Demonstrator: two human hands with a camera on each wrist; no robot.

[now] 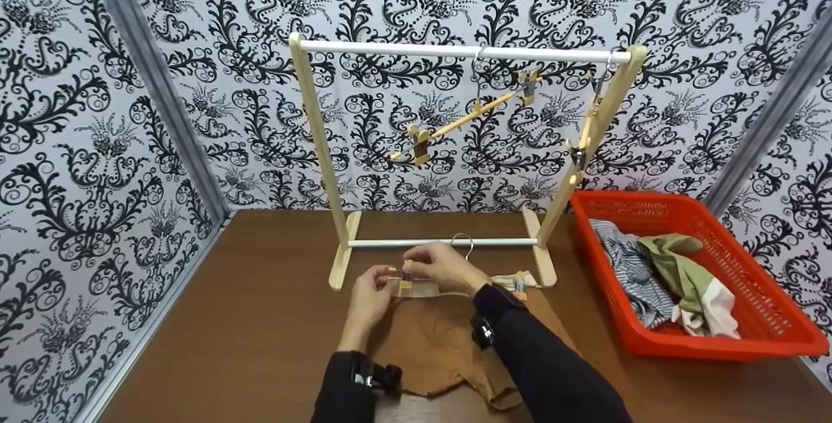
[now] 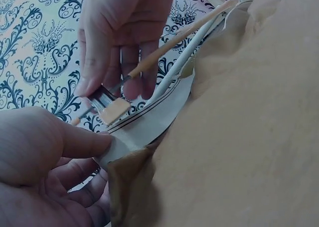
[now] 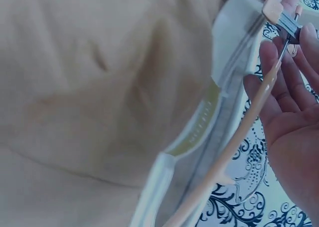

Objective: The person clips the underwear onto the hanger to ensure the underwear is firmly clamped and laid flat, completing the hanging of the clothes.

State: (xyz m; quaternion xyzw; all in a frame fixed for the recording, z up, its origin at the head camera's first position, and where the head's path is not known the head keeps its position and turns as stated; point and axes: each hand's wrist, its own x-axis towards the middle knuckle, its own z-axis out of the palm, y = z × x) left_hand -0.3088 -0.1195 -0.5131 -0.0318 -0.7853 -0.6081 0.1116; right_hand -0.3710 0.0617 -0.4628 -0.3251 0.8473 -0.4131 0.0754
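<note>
Brown shorts (image 1: 429, 338) lie on the table, their pale waistband (image 2: 154, 118) toward the rack. Along that waistband runs a wooden clip hanger (image 2: 164, 48), its metal hook (image 1: 463, 238) pointing away from me. My right hand (image 1: 445, 269) pinches the hanger's left clip (image 2: 110, 107) between thumb and fingers. The waistband's left corner is pinched by my left hand (image 1: 369, 299), right beside this clip. At the waistband's other end sits the second clip (image 1: 520, 283). A label (image 3: 197, 124) shows inside the waistband in the right wrist view.
A wooden rack (image 1: 316, 130) with a white top rail (image 1: 403, 50) stands behind the shorts. Two more clip hangers hang there, one mid-rail (image 1: 478, 113) and one at the right post (image 1: 588, 125). On the right, a red basket (image 1: 617, 319) holds striped cloth (image 1: 627, 273) and green-and-white cloth (image 1: 689, 280).
</note>
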